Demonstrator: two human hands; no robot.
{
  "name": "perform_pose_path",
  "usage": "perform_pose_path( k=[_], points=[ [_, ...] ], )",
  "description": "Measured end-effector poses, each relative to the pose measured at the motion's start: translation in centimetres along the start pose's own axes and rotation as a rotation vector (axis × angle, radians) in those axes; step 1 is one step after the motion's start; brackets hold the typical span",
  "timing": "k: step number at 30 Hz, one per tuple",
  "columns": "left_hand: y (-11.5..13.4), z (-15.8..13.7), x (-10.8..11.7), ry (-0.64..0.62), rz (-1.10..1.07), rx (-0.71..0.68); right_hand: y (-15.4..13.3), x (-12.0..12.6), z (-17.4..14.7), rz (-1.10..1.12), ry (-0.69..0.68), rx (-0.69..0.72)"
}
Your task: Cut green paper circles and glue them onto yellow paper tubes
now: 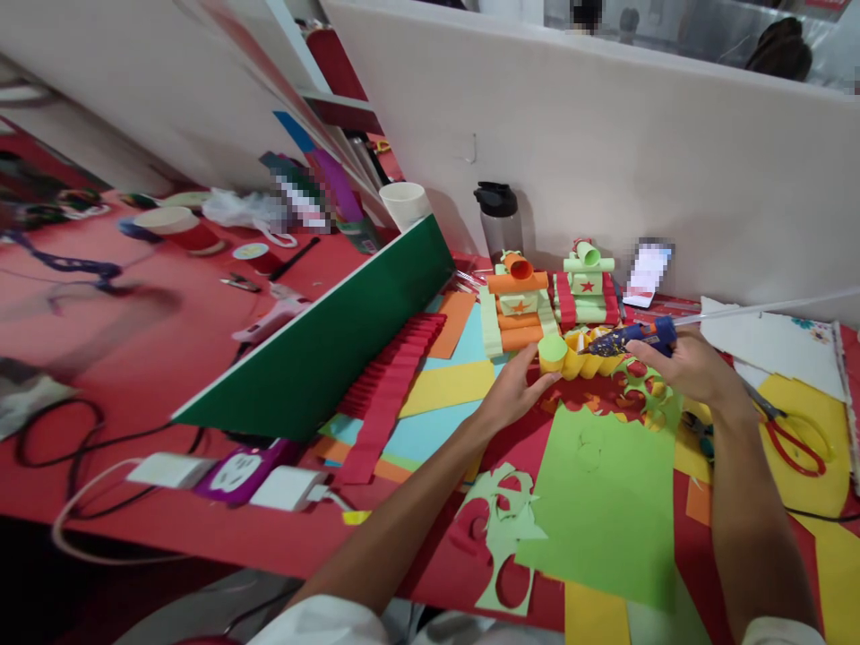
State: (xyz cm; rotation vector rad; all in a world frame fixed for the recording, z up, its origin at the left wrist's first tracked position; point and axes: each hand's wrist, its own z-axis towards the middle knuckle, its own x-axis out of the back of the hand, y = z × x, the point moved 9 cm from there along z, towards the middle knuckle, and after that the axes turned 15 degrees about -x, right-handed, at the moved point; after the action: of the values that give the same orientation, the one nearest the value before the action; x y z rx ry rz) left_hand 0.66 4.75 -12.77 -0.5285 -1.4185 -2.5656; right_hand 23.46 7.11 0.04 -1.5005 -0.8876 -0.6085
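Observation:
My left hand grips a short yellow paper roll with a light green disc on its end, thumb and fingers at its near side. Wrapped round a dark blue hot glue gun is my right hand; a long clear glue stick sticks out behind it. The nozzle points left, over other yellow paper rolls in a row beside the capped one. Just behind stand two paper tank models, an orange one and a green and red one.
A green sheet with a drawn circle lies before me, near cut paper scraps. Red-handled scissors lie at right. A green board stands at left, a bottle and a phone at the back wall. Chargers trail cables.

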Motion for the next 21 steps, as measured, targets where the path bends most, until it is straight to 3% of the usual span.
perform_pose_path(
  k=[21],
  points=[
    [0.39,0.13,0.00,-0.012,-0.010,0.010,-0.91,-0.98,0.29,0.013,0.042,0.032]
  ],
)
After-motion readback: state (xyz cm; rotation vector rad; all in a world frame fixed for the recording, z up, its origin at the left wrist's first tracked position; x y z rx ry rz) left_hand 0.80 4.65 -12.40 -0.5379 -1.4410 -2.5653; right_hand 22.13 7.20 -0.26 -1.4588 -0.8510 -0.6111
